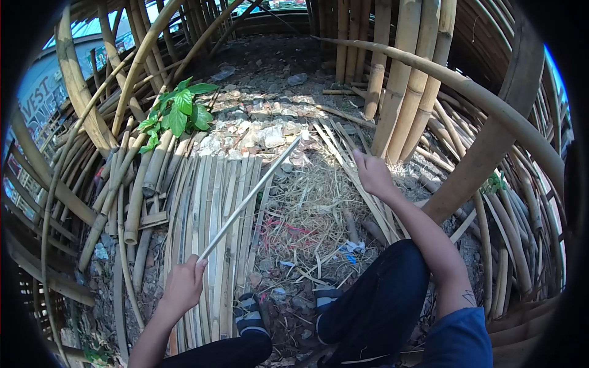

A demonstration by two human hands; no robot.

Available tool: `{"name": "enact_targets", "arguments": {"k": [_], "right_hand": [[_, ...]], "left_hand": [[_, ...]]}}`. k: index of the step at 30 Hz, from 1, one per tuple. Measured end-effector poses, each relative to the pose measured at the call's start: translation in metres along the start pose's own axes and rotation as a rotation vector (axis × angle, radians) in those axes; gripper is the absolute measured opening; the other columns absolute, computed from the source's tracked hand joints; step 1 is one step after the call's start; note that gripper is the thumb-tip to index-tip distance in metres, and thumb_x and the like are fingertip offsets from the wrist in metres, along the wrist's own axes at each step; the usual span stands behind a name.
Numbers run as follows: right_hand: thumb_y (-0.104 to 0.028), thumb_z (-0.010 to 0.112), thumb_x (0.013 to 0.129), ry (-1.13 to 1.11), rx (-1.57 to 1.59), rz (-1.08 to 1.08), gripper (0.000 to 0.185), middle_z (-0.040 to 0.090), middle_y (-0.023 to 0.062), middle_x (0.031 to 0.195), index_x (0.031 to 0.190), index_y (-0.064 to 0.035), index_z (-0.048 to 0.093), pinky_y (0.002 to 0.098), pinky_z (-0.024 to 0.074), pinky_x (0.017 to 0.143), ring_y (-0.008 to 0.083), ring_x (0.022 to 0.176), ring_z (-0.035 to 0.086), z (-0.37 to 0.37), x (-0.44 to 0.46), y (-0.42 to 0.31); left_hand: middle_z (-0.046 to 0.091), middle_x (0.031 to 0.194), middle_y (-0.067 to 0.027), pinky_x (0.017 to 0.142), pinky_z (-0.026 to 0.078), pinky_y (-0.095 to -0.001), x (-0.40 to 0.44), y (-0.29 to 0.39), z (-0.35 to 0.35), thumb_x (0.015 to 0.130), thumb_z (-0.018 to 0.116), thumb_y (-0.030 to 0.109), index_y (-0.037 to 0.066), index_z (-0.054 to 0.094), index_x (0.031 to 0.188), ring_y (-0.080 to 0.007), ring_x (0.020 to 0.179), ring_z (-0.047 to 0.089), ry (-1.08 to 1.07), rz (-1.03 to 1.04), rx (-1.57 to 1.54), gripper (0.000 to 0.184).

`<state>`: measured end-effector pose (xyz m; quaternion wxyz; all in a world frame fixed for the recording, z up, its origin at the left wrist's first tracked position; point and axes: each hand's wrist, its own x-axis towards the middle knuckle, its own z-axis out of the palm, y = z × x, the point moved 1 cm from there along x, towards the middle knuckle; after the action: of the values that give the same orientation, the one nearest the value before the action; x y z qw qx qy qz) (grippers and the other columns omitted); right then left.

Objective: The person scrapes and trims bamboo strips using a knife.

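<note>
My left hand (184,283) is closed around the lower end of a thin pale stick (248,199), which slants up and to the right, its far end over the stony ground. My right hand (373,174) is raised on the right, above a bundle of split bamboo strips (359,175). Its fingers are curled together, and whatever they hold, if anything, is too small to make out. Between my hands lies a heap of pale shavings (304,205) on the ground. Long flat bamboo strips (211,221) lie side by side beneath the stick and beside my left hand.
Upright bamboo poles (408,80) stand beyond my right hand, and a curved pole (472,92) arches over there. More bamboo leans and lies on both sides. A leafy plant (183,104) is at the upper left. My sandalled feet (250,316) are below.
</note>
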<state>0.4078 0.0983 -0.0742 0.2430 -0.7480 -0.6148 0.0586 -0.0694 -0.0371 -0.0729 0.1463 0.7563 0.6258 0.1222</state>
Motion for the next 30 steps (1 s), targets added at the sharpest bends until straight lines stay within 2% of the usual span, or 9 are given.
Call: {"name": "enact_targets", "arguments": {"k": [4,6,13,16,18,19,21,25,30], "right_hand": [[-0.049,0.040,0.104,-0.111,0.138,-0.342,0.063,0.060,0.0258,0.067,0.078,0.0026,0.063,0.0515,0.0461,0.067,0.0444,0.066,0.060,0.009,-0.027,-0.070],[-0.052,0.040,0.104,-0.180,0.071,-0.511,0.062,0.063,0.0229,0.067,0.082,0.0015,0.062,0.0512,0.0489,0.067,0.0431,0.066,0.063,0.014,-0.039,-0.101],[-0.049,0.039,0.105,-0.178,0.267,-0.632,0.056,0.058,0.0194,0.063,0.082,0.0002,0.055,0.0526,0.0458,0.064,0.0420,0.062,0.060,0.024,-0.047,-0.136],[-0.048,0.040,0.105,-0.145,0.323,-0.642,0.055,0.057,0.0193,0.061,0.082,-0.0004,0.056,0.0525,0.0453,0.062,0.0425,0.060,0.059,0.019,-0.054,-0.144],[-0.048,0.041,0.104,-0.114,0.327,-0.654,0.054,0.056,0.0194,0.060,0.082,-0.0009,0.056,0.0523,0.0454,0.061,0.0428,0.059,0.059,0.020,-0.056,-0.143],[-0.047,0.041,0.104,-0.087,0.331,-0.662,0.053,0.056,0.0196,0.059,0.082,-0.0015,0.057,0.0522,0.0455,0.059,0.0431,0.058,0.059,0.020,-0.057,-0.143],[-0.046,0.043,0.104,-0.027,0.301,-0.720,0.052,0.056,0.0195,0.058,0.080,-0.0018,0.057,0.0522,0.0458,0.057,0.0430,0.057,0.059,0.021,-0.059,-0.142],[-0.044,0.048,0.102,0.107,0.259,-0.838,0.051,0.058,0.0183,0.059,0.073,-0.0023,0.056,0.0502,0.0474,0.051,0.0406,0.053,0.060,0.026,-0.057,-0.139],[-0.043,0.051,0.101,0.227,0.237,-0.985,0.050,0.058,0.0158,0.056,0.071,-0.0034,0.056,0.0451,0.0470,0.044,0.0352,0.046,0.060,0.027,-0.051,-0.132]], "left_hand": [[0.061,0.068,-0.0277,0.062,0.045,-0.0565,0.010,0.016,0.002,0.105,0.048,0.030,-0.003,0.056,0.090,-0.0501,0.066,0.060,0.097,0.035,0.002,0.037],[0.062,0.067,-0.0273,0.062,0.045,-0.0561,0.015,0.027,0.001,0.104,0.050,0.035,-0.004,0.056,0.089,-0.0492,0.066,0.061,0.098,0.041,-0.006,0.042],[0.058,0.061,-0.0284,0.058,0.047,-0.0511,0.025,0.042,0.000,0.099,0.060,0.038,-0.006,0.054,0.084,-0.0492,0.062,0.060,0.078,0.091,-0.169,0.047],[0.057,0.058,-0.0248,0.054,0.047,-0.0459,0.025,0.040,0.008,0.098,0.064,0.036,-0.006,0.053,0.083,-0.0400,0.056,0.062,0.002,0.126,-0.253,0.046],[0.058,0.055,-0.0157,0.050,0.048,-0.0375,0.025,0.039,0.015,0.099,0.063,0.032,-0.004,0.053,0.082,-0.0233,0.053,0.063,-0.134,0.027,-0.494,0.042],[0.058,0.055,-0.0157,0.050,0.048,-0.0375,0.023,0.042,0.017,0.099,0.063,0.032,-0.004,0.053,0.082,-0.0233,0.053,0.063,-0.132,0.029,-0.493,0.042],[0.057,0.058,-0.0065,0.048,0.047,-0.0287,0.020,0.047,0.019,0.103,0.057,0.030,0.000,0.052,0.088,-0.0101,0.052,0.058,-0.226,0.039,-0.813,0.035],[0.050,0.064,-0.0019,0.043,0.042,-0.0247,0.016,0.047,0.030,0.108,0.047,0.032,0.006,0.048,0.102,-0.0085,0.047,0.047,-0.384,-0.063,-1.165,0.027],[0.046,0.061,-0.0017,0.043,0.040,-0.0253,0.012,0.048,0.030,0.108,0.044,0.036,0.007,0.049,0.101,-0.0090,0.046,0.044,-0.445,-0.063,-1.165,0.030]]}}
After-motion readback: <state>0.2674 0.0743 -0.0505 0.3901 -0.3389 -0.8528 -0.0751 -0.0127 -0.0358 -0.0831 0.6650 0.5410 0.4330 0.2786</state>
